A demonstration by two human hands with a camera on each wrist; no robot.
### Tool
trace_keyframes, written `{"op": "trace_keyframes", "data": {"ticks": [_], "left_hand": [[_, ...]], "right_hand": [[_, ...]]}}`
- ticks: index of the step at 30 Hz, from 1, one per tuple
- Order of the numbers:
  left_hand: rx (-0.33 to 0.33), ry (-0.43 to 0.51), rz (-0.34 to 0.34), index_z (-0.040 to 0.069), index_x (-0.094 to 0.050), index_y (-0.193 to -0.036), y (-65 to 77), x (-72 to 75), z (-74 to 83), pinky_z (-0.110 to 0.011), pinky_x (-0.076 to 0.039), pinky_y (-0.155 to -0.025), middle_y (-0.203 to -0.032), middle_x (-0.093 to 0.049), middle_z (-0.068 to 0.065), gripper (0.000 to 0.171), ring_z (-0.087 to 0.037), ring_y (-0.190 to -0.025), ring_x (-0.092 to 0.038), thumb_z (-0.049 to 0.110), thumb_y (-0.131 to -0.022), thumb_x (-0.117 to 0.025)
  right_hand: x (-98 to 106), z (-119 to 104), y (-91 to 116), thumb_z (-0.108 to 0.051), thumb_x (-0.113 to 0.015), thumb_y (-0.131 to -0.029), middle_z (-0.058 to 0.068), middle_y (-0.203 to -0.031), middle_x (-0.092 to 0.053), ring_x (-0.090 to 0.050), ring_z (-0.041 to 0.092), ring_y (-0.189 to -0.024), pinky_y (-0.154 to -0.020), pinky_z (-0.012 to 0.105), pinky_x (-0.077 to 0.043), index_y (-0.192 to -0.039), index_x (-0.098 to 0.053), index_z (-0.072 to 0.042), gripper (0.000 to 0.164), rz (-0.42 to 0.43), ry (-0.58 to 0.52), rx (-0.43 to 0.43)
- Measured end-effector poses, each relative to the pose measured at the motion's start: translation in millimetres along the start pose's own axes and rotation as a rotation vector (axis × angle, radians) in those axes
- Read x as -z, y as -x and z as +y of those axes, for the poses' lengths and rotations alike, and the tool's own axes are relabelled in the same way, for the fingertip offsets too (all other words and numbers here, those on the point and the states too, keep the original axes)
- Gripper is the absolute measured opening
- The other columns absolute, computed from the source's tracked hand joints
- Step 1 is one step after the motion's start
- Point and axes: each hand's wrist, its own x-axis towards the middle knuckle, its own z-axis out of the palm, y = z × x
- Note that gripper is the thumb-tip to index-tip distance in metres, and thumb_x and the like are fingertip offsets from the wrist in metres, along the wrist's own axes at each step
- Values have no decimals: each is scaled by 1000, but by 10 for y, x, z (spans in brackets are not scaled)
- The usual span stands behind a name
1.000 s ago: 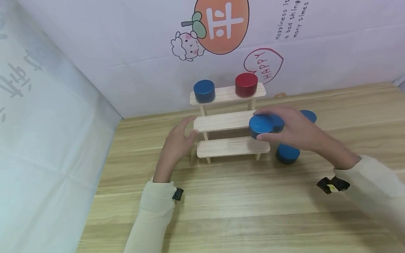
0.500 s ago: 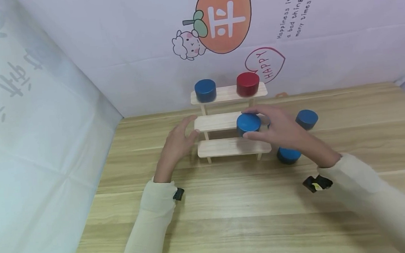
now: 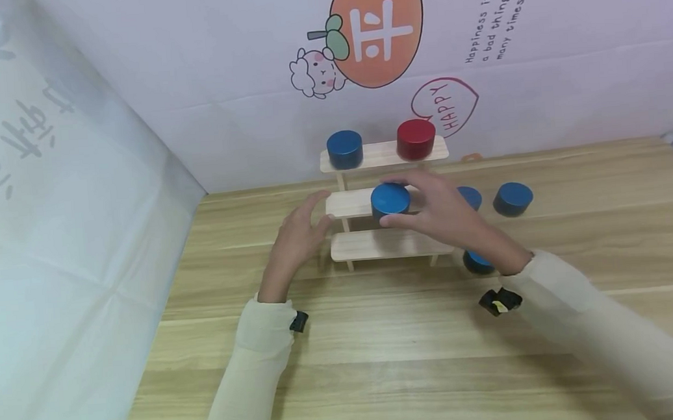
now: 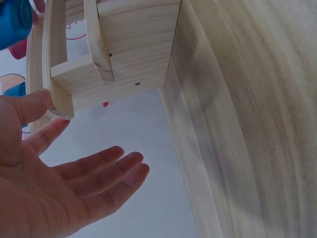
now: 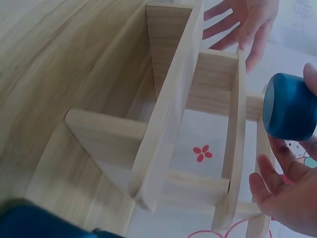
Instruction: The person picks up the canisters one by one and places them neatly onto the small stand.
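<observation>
A three-tier wooden shelf [image 3: 386, 243] stands on the table. My left hand [image 3: 299, 238] holds the left end of its middle plank between thumb and index finger; the other fingers [image 4: 106, 173] are stretched out below. With fingers and thumb, my right hand [image 3: 444, 209] grips a short blue cylinder [image 3: 390, 200] over the middle plank. In the right wrist view this cylinder [image 5: 290, 106] appears a little apart from the planks. The top plank carries another blue cylinder [image 3: 344, 149] at the left and a red cylinder [image 3: 416, 139] at the right.
Right of the shelf, on the wooden table [image 3: 383, 376], are further blue cylinders: one at the back [image 3: 513, 198], one [image 3: 470, 197] partly behind my right hand, one [image 3: 478, 262] partly under my right wrist. A printed white cloth [image 3: 235, 100] hangs behind the shelf.
My right hand has carried the blue cylinder leftward, from the shelf's right end to over the middle of the middle plank. My left hand stays at the plank's left end.
</observation>
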Motion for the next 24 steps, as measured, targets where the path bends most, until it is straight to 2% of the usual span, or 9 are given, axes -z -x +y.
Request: {"op": "trace_keyframes", "data": {"ticks": [2, 9, 24], "left_hand": [[0, -1, 3, 40, -34, -133, 0, 0, -4, -41, -39, -81, -136, -38, 4, 45, -17, -104, -46, 39, -90, -48], [-6, 7, 8, 36, -35, -134, -5, 6, -12, -42, -39, -84, -135, -40, 4, 46, -19, -112, -44, 38, -90, -48], [33, -9, 2, 44, -32, -133, -11, 6, -4, -47, -35, -89, -136, -38, 5, 46, -21, -121, -37, 41, -90, -48]], "right_hand": [[-30, -18, -32, -54, -70, -66, -1, -124, -49, -41, 21, -114, -86, 47, -39, -123, -53, -20, 69, 10, 10, 5], [-148, -63, -132, -50, -73, -66, -3, -126, -48, -40, 19, -116, -87, 45, -39, -123, -52, -20, 68, 33, -17, -25], [-315, -96, -281, -54, -72, -63, -4, -121, -52, -46, 17, -108, -84, 38, -43, -123, -52, -19, 72, 68, -16, -20]]}}
